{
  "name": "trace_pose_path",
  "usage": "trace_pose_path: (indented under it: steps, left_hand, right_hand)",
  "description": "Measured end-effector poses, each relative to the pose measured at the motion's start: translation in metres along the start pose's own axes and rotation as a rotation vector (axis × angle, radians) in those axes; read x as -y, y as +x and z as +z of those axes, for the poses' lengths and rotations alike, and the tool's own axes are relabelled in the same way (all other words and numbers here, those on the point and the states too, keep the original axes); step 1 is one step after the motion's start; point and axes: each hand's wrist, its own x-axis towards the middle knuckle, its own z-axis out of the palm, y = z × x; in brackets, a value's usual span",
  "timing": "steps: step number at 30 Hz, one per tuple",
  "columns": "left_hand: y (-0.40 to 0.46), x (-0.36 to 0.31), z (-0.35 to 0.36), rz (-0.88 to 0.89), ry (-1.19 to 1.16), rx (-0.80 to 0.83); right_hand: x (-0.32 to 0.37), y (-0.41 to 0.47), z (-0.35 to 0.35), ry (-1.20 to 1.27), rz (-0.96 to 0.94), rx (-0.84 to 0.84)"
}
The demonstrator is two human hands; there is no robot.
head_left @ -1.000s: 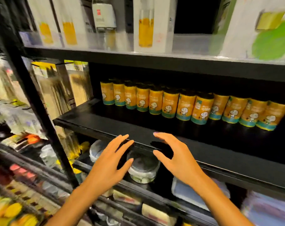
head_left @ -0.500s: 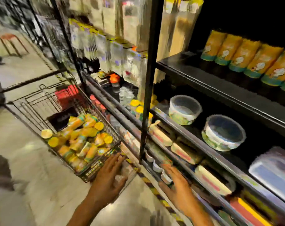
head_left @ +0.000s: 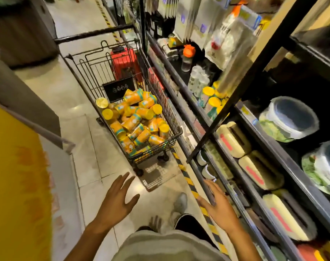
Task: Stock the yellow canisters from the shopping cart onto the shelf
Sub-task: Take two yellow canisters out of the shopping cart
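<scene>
Wire shopping cart holds jumbled yellow canisters; hands empty.

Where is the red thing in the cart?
In the head view, the red box sits at the far end of the shopping cart, beyond the yellow canisters.

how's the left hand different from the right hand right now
The left hand hangs over bare floor, short of the shopping cart; the right hand is beside the low shelf rail, though whether it touches is unclear. The left hand's fingers point up toward the cart, while the right hand's angle up along the shelf edge. Both are open, fingers spread, and hold no yellow canisters.
</scene>
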Motion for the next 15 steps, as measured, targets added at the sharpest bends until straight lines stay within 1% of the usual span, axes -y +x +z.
trace_pose_path:
  steps: [4,7,11,15]
  left_hand:
    - [0.026,-0.006,-0.001,-0.099,-0.059,-0.013]
    - [0.05,-0.012,-0.003,-0.169,-0.081,-0.041]
    - [0.081,-0.023,-0.01,-0.275,-0.105,-0.046]
    - [0.11,-0.028,-0.017,-0.374,-0.107,-0.063]
  right_hand:
    - [0.008,0.057,-0.004,-0.034,-0.044,0.058]
    - [0.022,0.106,-0.009,-0.054,-0.114,0.096]
    - [0.033,0.171,-0.015,-0.085,-0.213,0.182]
    - [0.045,0.228,-0.02,-0.099,-0.261,0.288]
